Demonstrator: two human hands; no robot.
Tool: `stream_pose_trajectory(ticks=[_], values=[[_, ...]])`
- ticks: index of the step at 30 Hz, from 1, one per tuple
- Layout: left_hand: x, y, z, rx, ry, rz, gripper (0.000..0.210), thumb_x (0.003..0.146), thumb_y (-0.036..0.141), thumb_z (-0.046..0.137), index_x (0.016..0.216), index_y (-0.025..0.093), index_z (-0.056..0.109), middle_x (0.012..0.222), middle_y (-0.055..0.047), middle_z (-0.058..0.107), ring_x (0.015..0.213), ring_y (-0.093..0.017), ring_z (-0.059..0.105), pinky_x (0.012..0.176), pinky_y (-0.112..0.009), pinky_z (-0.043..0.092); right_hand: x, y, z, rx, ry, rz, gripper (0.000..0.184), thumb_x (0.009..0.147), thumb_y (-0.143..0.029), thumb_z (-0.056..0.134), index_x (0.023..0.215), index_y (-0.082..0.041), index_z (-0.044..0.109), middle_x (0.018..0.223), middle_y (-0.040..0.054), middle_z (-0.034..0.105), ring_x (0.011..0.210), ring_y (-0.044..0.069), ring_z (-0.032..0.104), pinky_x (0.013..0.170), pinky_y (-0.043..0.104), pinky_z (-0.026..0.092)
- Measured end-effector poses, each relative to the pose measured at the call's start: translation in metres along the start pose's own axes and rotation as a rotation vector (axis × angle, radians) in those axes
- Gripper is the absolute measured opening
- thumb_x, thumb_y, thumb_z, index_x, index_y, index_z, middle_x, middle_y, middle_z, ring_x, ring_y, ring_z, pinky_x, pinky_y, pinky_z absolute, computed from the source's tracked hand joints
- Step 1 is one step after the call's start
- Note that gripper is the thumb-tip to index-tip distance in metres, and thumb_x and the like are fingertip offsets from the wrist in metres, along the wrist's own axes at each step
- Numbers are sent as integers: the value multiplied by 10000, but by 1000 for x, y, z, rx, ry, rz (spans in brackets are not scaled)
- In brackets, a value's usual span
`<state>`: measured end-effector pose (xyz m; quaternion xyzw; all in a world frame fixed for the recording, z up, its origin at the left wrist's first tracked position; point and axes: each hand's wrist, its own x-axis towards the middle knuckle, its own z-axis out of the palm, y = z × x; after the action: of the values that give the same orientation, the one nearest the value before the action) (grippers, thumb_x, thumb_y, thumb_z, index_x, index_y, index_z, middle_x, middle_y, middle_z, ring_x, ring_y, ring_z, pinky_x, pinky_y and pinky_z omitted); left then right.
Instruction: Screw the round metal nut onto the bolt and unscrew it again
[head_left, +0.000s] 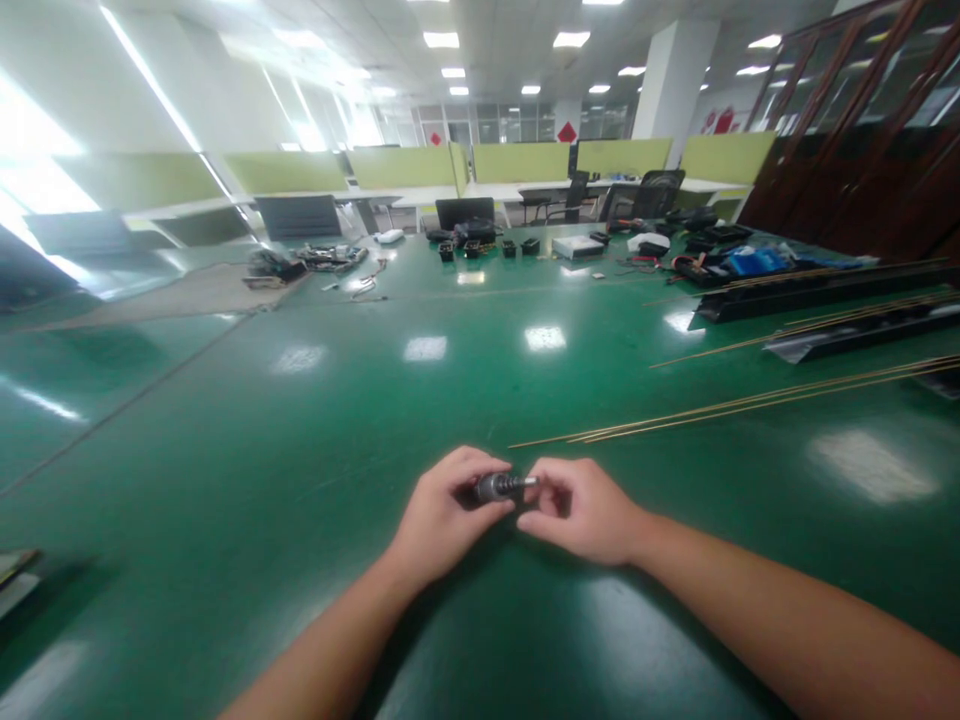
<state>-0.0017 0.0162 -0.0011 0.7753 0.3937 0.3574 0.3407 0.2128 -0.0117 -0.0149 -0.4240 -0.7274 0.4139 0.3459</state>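
text: none legible | red diamond [566, 132]: too small (can't tell)

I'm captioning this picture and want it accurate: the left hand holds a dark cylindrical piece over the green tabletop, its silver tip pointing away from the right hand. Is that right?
Not quite: the silver tip points toward the right hand, as the head view shows. The left hand does hold the dark cylindrical piece over the green tabletop.

From here I see open passage over the green tabletop [352, 390] beyond the left hand [450, 515], up to small black boxes [471, 249]; past the right hand [592, 510], thin rods [720, 408] (slender, but long) lie across, black channels [825, 292] behind.
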Motion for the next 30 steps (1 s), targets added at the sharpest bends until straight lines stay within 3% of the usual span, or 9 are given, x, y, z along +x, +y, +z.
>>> stream_pose_trajectory(ticks=[7, 11, 15, 22, 30], values=[[-1, -1, 0, 106, 30, 26, 233, 770, 217, 741, 1001, 234, 722, 959, -38, 649, 896, -173, 611, 815, -298, 485, 1, 2, 2, 19, 62, 49, 274, 791, -279, 712, 1010, -187, 576, 636, -60, 558, 542, 89, 504, 553, 208, 391], [-2, 1, 2, 141, 17, 37, 230, 783, 235, 729, 1013, 236, 726, 972, -47, 648, 899, -175, 610, 810, -297, 493, 2, 1, 3, 87, 152, 24, 406, 756, -212, 724, 1123, -199, 551, 844, -10, 608, 671, 110, 573, 620, 222, 457], [-2, 4, 3, 158, 7, 57, 231, 787, 228, 725, 1018, 242, 724, 974, -45, 650, 902, -174, 610, 807, -291, 491, 3, 2, 3, 54, 194, -10, 378, 726, -177, 734, 1072, -200, 585, 929, 15, 621, 762, 132, 590, 681, 241, 482], [-3, 2, 2, 165, 55, 45, 370, 748, 176, 740, 1102, 229, 646, 981, -24, 664, 898, -167, 621, 816, -284, 485, 1, 0, 3, 18, 156, -10, 311, 739, -190, 721, 1030, -192, 610, 887, 8, 625, 690, 123, 568, 628, 236, 460], [-2, 3, 3, 150, 25, 75, 190, 770, 194, 724, 949, 203, 661, 945, -24, 668, 879, -161, 617, 796, -270, 479, 2, -1, 1, -1, 141, -17, 322, 731, -189, 729, 1032, -195, 613, 926, 18, 644, 725, 134, 584, 657, 246, 471]])
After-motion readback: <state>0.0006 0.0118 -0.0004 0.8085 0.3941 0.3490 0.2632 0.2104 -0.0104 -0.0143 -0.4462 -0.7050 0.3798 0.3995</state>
